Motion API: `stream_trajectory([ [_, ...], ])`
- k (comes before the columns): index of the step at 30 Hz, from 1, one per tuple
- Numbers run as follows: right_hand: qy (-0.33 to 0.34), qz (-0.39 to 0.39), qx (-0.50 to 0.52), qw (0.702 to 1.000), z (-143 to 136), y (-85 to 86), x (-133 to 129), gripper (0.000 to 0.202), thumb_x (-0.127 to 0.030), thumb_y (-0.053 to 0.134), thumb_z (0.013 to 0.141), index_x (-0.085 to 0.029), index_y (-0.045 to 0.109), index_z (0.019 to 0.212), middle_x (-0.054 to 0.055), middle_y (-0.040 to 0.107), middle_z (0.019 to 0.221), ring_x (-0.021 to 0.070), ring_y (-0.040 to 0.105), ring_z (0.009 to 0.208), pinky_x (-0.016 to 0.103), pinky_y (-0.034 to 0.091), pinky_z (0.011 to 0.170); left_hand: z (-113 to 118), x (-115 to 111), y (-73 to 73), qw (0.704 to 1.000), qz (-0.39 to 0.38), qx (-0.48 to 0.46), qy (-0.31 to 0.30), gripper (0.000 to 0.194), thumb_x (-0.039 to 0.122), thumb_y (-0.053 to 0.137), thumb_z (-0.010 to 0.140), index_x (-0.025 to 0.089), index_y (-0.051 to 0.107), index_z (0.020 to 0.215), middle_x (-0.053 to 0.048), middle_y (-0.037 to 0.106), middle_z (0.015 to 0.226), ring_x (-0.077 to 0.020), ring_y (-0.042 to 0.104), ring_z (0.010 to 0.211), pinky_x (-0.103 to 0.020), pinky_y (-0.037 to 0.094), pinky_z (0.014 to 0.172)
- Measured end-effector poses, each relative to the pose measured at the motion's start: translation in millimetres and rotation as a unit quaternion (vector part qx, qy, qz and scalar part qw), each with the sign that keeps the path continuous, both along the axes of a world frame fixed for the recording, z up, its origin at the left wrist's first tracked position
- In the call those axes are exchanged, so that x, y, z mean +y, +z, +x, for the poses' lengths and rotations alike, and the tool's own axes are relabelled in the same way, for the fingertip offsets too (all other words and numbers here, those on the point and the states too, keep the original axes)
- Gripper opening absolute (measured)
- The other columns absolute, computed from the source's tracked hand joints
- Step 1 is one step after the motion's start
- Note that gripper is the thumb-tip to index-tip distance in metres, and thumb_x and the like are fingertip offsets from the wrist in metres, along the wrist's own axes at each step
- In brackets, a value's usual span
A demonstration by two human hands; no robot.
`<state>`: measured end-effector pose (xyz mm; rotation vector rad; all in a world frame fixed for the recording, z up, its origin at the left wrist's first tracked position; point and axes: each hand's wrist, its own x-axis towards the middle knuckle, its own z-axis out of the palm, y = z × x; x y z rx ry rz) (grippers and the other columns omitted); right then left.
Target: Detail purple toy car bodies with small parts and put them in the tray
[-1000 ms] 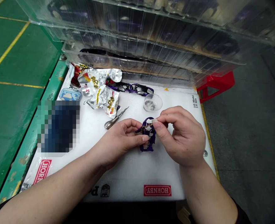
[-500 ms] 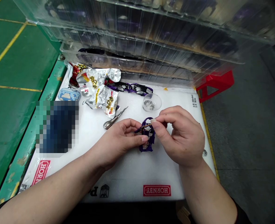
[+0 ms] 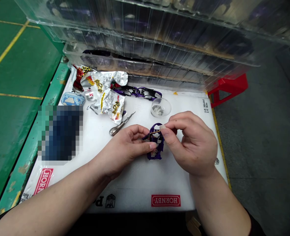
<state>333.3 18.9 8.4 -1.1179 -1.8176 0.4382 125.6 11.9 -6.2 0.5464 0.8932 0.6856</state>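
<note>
My left hand (image 3: pixel 132 142) grips a small purple plastic car-body part (image 3: pixel 157 155), thumb on top and fingers behind. Openings run through this part, and it is tilted up over the white work surface. My right hand (image 3: pixel 190 142) pinches a thin brass-coloured rod (image 3: pixel 155 132) between thumb and forefinger. The rod's free end lies across the upper opening of the purple part; whether it touches is too small to tell. Just beyond the hands stands a clear round cup (image 3: pixel 161 107) with small silvery pieces in it. A metal-handled screw-tipped tool (image 3: pixel 120 126) lies near my left fingers.
More purple body parts (image 3: pixel 137 92) lie at the back, beside crumpled silver snack wrappers (image 3: pixel 108 101). A blue patterned case (image 3: pixel 72 99) sits at the left. Stacked clear plastic trays (image 3: pixel 145 62) wall off the far side. A red plastic piece (image 3: pixel 230 90) juts out at the right.
Almost nothing differs. The view has shifted very slightly, and both hands keep their hold on the purple part and the rod.
</note>
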Motion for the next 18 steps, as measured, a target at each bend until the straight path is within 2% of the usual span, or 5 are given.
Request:
stream_trajectory([
  [5, 0.000, 0.003, 0.014, 1.000, -0.2, 0.6, -0.9, 0.010, -0.017, 0.078, 0.103, -0.025, 0.077, 0.097, 0.004, 0.075, 0.094, 0.0212, 0.070, 0.084, 0.038, 0.058, 0.070, 0.3, -0.2, -0.1, 1.000, -0.003, 0.001, 0.003, 0.041, 0.022, 0.103, 0.081, 0.016, 0.072, 0.108, -0.006, 0.083, 0.101, -0.0175, 0.076, 0.089, -0.031, 0.060, 0.088],
  [8, -0.016, 0.030, 0.042, 0.999, -0.2, -0.7, 0.0, 0.010, -0.017, 0.079, 0.102, -0.026, 0.077, 0.098, 0.003, 0.074, 0.092, 0.0211, 0.069, 0.082, 0.038, 0.058, 0.069, 0.3, -0.1, -0.9, 1.000, -0.004, 0.001, 0.003, 0.043, 0.023, 0.104, 0.080, 0.016, 0.072, 0.107, -0.007, 0.083, 0.102, -0.0181, 0.077, 0.089, -0.032, 0.060, 0.088],
  [13, -0.114, 0.098, 0.064, 0.987, 4.1, -9.7, 9.6, 0.007, -0.024, 0.080, 0.102, -0.027, 0.077, 0.096, 0.004, 0.074, 0.089, 0.0220, 0.069, 0.080, 0.038, 0.057, 0.066, -0.8, -0.8, -1.3, 1.000, -0.003, 0.022, 0.004, 0.049, 0.030, 0.108, 0.076, 0.017, 0.073, 0.108, -0.007, 0.084, 0.104, -0.0203, 0.079, 0.090, -0.035, 0.061, 0.091],
  [16, -0.173, 0.073, 0.041, 0.981, 8.8, -16.9, 18.5, 0.009, -0.031, 0.080, 0.104, -0.026, 0.079, 0.097, 0.005, 0.074, 0.091, 0.0223, 0.069, 0.082, 0.037, 0.057, 0.066, -1.6, -1.2, 0.6, 0.999, -0.001, 0.043, 0.016, 0.054, 0.033, 0.110, 0.073, 0.018, 0.074, 0.110, -0.006, 0.084, 0.106, -0.0197, 0.078, 0.091, -0.034, 0.060, 0.091],
  [18, -0.188, 0.048, 0.030, 0.981, 11.6, -21.4, 24.5, 0.010, -0.032, 0.080, 0.105, -0.025, 0.080, 0.098, 0.004, 0.074, 0.092, 0.0213, 0.068, 0.082, 0.035, 0.057, 0.067, -1.8, -1.0, 2.4, 0.999, 0.000, 0.051, 0.017, 0.055, 0.034, 0.110, 0.073, 0.019, 0.074, 0.111, -0.006, 0.084, 0.107, -0.0189, 0.077, 0.092, -0.033, 0.059, 0.091],
])
